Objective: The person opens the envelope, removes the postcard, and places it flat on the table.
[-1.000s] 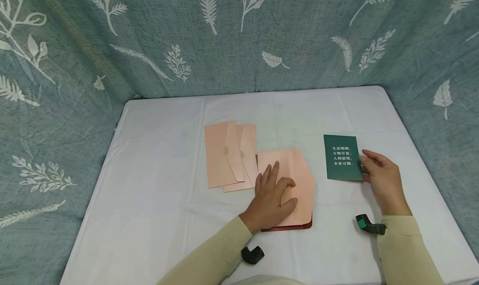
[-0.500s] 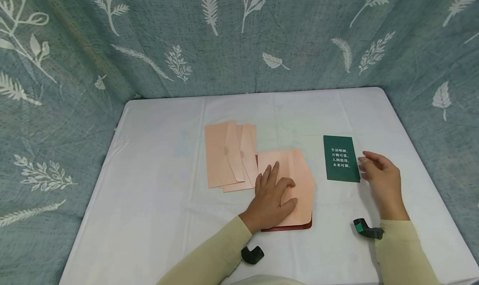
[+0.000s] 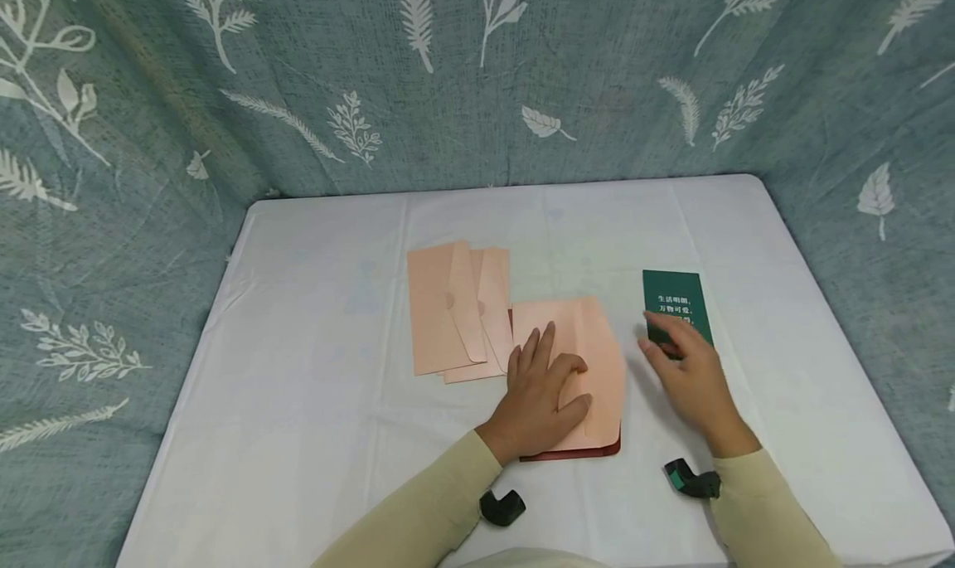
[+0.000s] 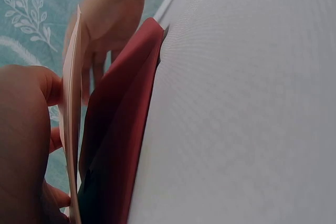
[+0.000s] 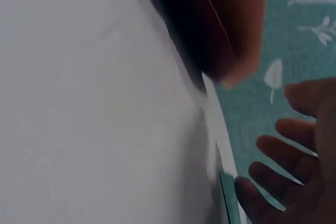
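My left hand (image 3: 539,406) rests with spread fingers on a peach envelope (image 3: 603,361), whose pointed flap lies to the right. Under that envelope a dark red envelope (image 3: 574,453) shows along the near edge; the left wrist view shows a gap between the peach envelope (image 4: 72,93) and the dark red envelope (image 4: 126,98). Right of them lies a dark green card (image 3: 675,286) with white lettering. My right hand (image 3: 694,390), fingers loosely bent and holding nothing, hovers over the card's lower part and hides it in the head view. Its separate fingertips (image 5: 260,142) show in the right wrist view.
Two overlapping peach envelopes, one on the left (image 3: 436,319) and one partly beneath (image 3: 496,282), lie left of my left hand. A white cloth (image 3: 298,369) covers the table. Green leaf-patterned curtains (image 3: 448,120) stand behind and at both sides.
My right hand has left the green card's right edge and swung left across its lower part. The card has shifted slightly and lies at a small tilt. My left hand stays put.
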`<state>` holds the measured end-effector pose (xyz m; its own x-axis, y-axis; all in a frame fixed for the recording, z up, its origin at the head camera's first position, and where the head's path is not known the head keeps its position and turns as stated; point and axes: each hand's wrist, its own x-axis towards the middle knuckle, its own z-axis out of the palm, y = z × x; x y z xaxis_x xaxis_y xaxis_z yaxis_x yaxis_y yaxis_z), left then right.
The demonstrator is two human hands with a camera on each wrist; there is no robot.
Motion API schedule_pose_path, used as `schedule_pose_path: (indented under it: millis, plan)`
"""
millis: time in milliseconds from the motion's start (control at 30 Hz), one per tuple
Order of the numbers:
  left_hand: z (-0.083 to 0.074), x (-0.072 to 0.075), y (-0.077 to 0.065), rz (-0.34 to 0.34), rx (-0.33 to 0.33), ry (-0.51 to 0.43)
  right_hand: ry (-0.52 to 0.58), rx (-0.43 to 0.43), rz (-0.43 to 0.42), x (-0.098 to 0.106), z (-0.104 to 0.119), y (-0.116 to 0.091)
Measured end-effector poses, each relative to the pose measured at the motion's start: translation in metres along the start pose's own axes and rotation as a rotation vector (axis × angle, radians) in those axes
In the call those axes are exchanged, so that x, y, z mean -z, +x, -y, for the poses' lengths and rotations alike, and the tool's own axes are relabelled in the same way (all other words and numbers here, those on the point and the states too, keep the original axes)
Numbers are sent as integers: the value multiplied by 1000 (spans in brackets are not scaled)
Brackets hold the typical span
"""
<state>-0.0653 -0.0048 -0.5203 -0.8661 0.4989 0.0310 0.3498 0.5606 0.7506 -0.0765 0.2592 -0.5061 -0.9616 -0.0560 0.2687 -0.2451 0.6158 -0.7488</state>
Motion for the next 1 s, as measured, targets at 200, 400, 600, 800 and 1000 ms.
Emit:
schedule_pose_path:
  millis: [200,400,600,800,1000]
  plan:
    - [-1,0,1,2,4,29,-85,146,193,-23,14,-7]
    - [-2,1,0,7,9,53,-218,138,362,-33,18,-11]
    - [0,1,-1,3,22,31,-238,125,402,-35,15,-12]
    - [4,6,0,-5,25,-86,-218,136,381,-35,14,-13]
    - [5,18,-2,-3,59,-257,-206,109,400,-34,14,-11]
